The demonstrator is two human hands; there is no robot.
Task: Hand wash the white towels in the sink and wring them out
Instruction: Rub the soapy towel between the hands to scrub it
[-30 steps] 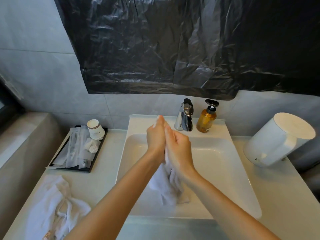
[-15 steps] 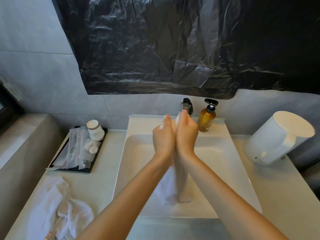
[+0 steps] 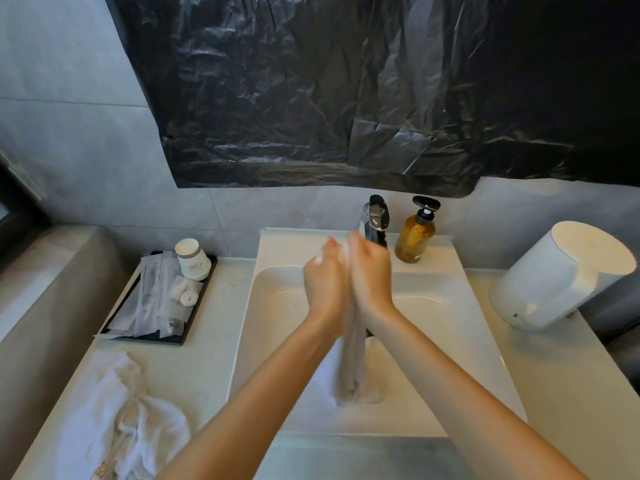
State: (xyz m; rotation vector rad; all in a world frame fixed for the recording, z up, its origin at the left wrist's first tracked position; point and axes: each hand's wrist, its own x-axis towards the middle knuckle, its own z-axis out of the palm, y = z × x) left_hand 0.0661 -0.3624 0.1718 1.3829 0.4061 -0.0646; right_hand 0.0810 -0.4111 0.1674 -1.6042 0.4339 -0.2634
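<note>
Right over the sink, the left hand and right hand press palm to palm, their grip closed flat on a white towel that hangs between the wrists down into the basin. Behind the sink stand the faucet and an amber soap bottle. Left of the sink, another white towel lies crumpled on the desk.

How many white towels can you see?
2. One towel hangs between both hands over the sink; another towel lies crumpled on the counter, left of it.
</note>
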